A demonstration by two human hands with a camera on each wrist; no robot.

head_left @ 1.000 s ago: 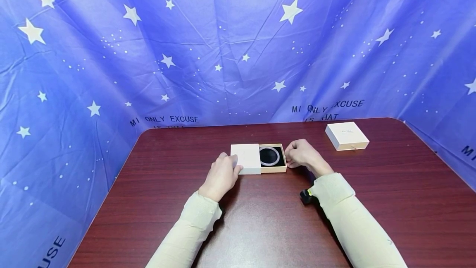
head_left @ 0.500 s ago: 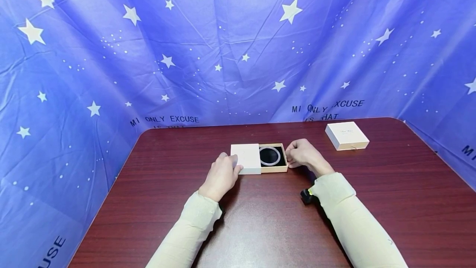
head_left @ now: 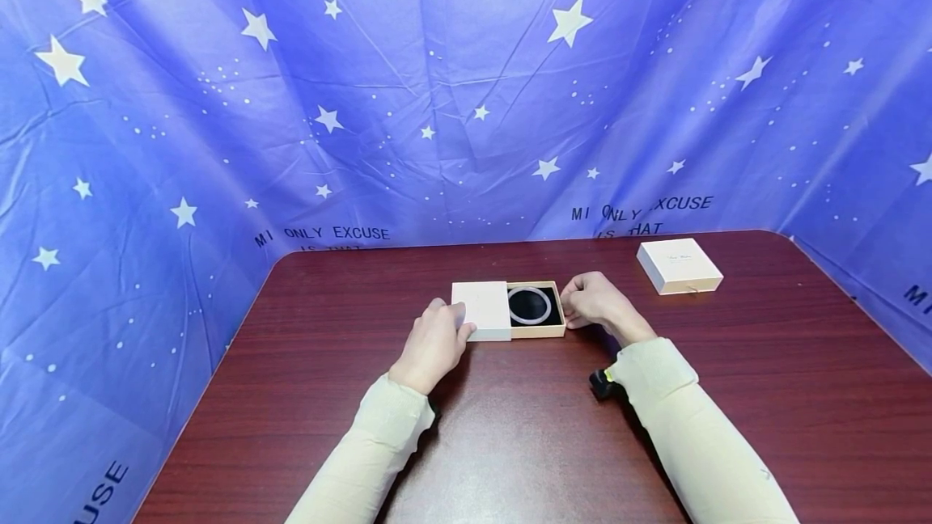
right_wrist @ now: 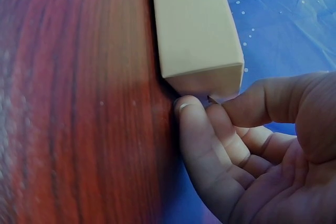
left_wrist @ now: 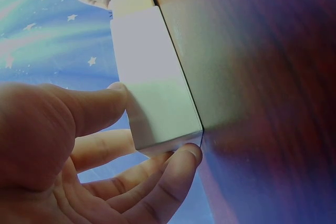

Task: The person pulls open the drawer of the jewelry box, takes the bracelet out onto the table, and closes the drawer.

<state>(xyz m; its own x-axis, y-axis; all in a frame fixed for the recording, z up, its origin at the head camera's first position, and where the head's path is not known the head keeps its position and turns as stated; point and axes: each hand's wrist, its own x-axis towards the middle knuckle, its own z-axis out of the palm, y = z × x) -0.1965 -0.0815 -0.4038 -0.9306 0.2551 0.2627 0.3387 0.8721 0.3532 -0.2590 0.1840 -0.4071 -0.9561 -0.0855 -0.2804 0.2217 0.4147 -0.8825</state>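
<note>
While the left hand [head_left: 431, 344] grips the cover [head_left: 484, 306], seemingly to anchor it, the right hand [head_left: 595, 300] pinches the drawer [head_left: 537, 332] at its right end; the bracelet [head_left: 530, 322] lies inside, right of frame centre.

A curtained-off nook; starry blue cloth [head_left: 451, 160] hangs behind a wood-grained table [head_left: 510, 443].

The box sleeve [head_left: 484, 310] and tray [head_left: 539, 332] are smooth matt card, the ring [head_left: 549, 306] perhaps plastic, the table [head_left: 510, 435] glossy grained wood.
</note>
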